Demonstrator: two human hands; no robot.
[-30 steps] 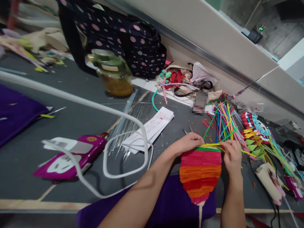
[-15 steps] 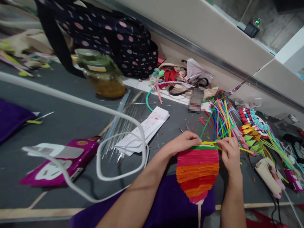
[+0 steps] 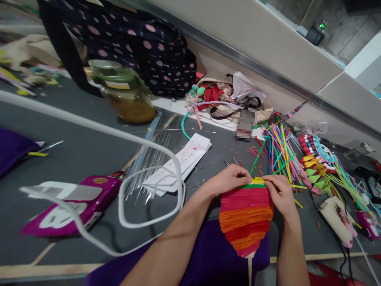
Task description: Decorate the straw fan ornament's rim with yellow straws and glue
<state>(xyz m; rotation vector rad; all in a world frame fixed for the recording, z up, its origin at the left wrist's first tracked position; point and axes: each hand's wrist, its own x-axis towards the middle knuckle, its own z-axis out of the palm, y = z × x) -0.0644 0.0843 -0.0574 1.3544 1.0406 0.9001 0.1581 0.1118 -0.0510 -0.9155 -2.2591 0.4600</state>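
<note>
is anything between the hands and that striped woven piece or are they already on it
Nothing visible stands between them. The left hand and the right hand both rest on the top edge of the striped woven piece, pinching a yellow strip there. The loose coloured strips lie beyond, apart.

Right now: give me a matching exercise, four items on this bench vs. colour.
Items:
1. glass jar
2. spotted bag
3. paper sheets
4. flat packet

Colours:
A. white with small red marks
B. magenta and white
C. green lid, amber contents
D. dark with pink dots

Pairs: 1-C, 2-D, 3-A, 4-B
</note>
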